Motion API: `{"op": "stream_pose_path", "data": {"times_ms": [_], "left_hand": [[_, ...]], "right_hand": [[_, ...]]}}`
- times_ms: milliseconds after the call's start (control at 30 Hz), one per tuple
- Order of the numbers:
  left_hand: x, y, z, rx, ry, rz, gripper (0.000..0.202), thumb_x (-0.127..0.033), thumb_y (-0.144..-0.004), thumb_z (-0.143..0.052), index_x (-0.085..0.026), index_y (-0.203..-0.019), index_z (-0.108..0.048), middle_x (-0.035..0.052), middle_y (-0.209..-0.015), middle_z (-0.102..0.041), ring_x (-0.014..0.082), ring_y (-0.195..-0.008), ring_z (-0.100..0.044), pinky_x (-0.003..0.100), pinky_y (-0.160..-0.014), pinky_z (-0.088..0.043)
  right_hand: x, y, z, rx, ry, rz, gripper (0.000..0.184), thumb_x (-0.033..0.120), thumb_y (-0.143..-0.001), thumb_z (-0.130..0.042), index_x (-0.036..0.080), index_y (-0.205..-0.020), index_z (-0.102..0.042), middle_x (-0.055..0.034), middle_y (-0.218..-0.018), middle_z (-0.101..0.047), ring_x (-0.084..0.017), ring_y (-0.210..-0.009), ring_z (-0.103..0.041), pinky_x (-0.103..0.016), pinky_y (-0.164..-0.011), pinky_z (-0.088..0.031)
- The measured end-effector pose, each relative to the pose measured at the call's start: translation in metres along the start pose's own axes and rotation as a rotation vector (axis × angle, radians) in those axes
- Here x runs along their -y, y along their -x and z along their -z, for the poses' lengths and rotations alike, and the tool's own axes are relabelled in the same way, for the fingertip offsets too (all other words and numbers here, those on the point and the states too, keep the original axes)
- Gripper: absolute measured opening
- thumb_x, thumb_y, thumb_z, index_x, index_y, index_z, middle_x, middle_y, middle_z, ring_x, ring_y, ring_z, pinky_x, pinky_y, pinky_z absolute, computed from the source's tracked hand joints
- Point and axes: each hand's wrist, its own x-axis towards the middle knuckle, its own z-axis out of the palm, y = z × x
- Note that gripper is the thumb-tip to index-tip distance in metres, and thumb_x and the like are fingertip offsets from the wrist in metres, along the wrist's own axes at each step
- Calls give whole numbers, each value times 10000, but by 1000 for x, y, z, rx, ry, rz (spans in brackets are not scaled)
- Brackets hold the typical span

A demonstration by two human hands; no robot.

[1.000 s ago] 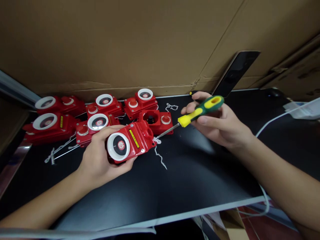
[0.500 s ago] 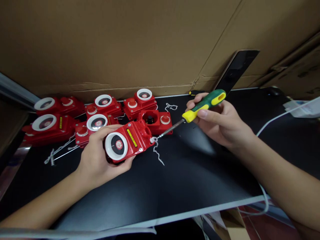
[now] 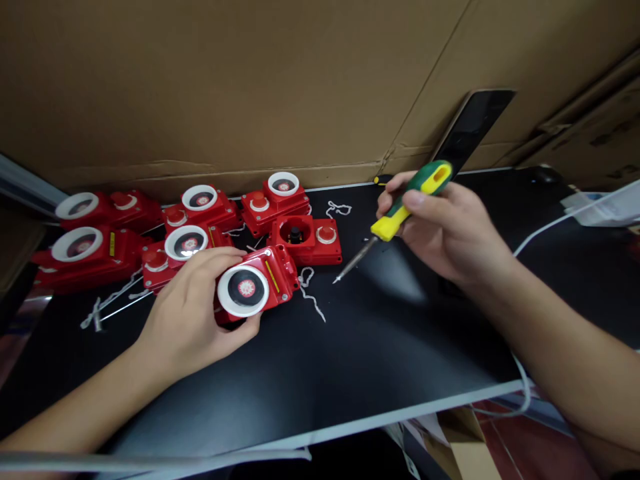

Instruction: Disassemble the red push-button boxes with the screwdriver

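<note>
My left hand (image 3: 183, 317) grips a red alarm box (image 3: 281, 275) by its sides, just above the black table. A white ring with a dark window faces up on it, beside a yellow label strip. From the box's right end trails a thin white cord (image 3: 314, 303). In my right hand (image 3: 453, 230) is a screwdriver (image 3: 395, 220) with a green and yellow handle. Its shaft points down and left, the tip apart from the box. Just behind lies another red box (image 3: 317, 250) with a round opening and a red button.
Several similar red boxes (image 3: 115, 267) stand at the back left, with white cords and a thin metal rod (image 3: 123, 308) nearby. A phone (image 3: 475, 127) leans on the cardboard wall (image 3: 250, 87). At right are a white cable (image 3: 545, 233) and a clear plastic container (image 3: 605, 207).
The screwdriver tip has come away from the cord at the box's right end. My left hand has turned the box, so its white ring faces more towards me.
</note>
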Motion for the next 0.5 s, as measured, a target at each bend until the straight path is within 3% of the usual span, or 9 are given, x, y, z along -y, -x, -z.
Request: {"op": "stream_pose_path", "data": {"times_ms": [167, 233, 333, 500], "left_hand": [[-3, -4, 7, -8, -25, -59, 569, -345, -956, -762, -188, -1452, -532, 145, -1218, -763, 349, -1090, -778, 545, -998, -656], [-5, -4, 10, 25, -27, -75, 640, -323, -943, -764, -182, -1514, -512, 142, -1224, -760, 345, -1079, -778, 530, -986, -659], [-7, -2, 14, 87, -37, -114, 697, -296, -905, -751, -137, -1541, -514, 209, -1352, -743, 397, -1189, -774, 528, -1002, -663], [-10, 0, 12, 149, -111, -192, 699, -253, -890, -673, -94, -1548, -497, 277, -1460, -706, 453, -1243, -761, 565, -966, -663]], "right_hand": [[13, -11, 15, -168, 38, 166, 245, 397, -820, -969, 240, -900, -800, -4, -829, -725, -130, -754, -655, -227, -618, -574], [15, -15, 20, -186, 18, 167, 201, 376, -849, -950, 239, -889, -808, -10, -829, -724, -124, -764, -655, -229, -642, -568], [14, -16, 21, -180, -16, 146, 190, 352, -842, -958, 230, -869, -815, -17, -834, -724, -117, -770, -656, -233, -646, -557], [5, -6, 3, -176, -18, 70, 326, 430, -778, -1022, 236, -889, -784, -3, -872, -726, -133, -774, -658, -243, -627, -596]]}}
